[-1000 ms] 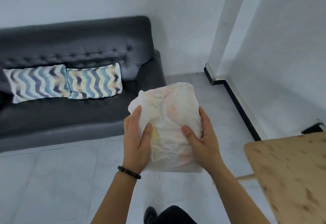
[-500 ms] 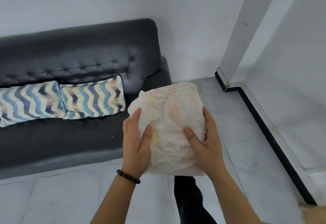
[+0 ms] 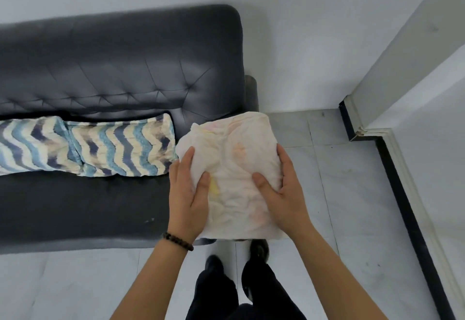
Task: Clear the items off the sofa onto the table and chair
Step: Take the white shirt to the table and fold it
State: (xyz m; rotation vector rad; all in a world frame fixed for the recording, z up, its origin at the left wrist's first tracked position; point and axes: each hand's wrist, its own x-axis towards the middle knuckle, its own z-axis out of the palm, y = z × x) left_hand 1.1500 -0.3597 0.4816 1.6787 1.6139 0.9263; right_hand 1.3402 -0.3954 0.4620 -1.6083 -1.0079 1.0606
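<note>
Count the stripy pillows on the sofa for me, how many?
2. One zigzag pillow leans at the left of the sofa, cut off by the picture's edge; the second pillow sits beside it, on its right. More could hide past that edge.

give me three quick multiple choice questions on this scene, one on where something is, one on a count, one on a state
1. Where do the zigzag cushions lie?
A. on the floor
B. on the sofa seat, against its backrest
C. in the person's arms

2. How many zigzag cushions are in view?
A. one
B. two
C. four

3. How is the white cloth bundle held?
A. gripped between the left hand and the right hand
B. draped over the backrest
C. lying flat on the floor

Answers:
1 B: both cushions rest on the dark seat at the foot of the backrest.
2 B: two cushions lie side by side.
3 A: one hand grips each side of the bundle, with both thumbs pressed on top.
</note>
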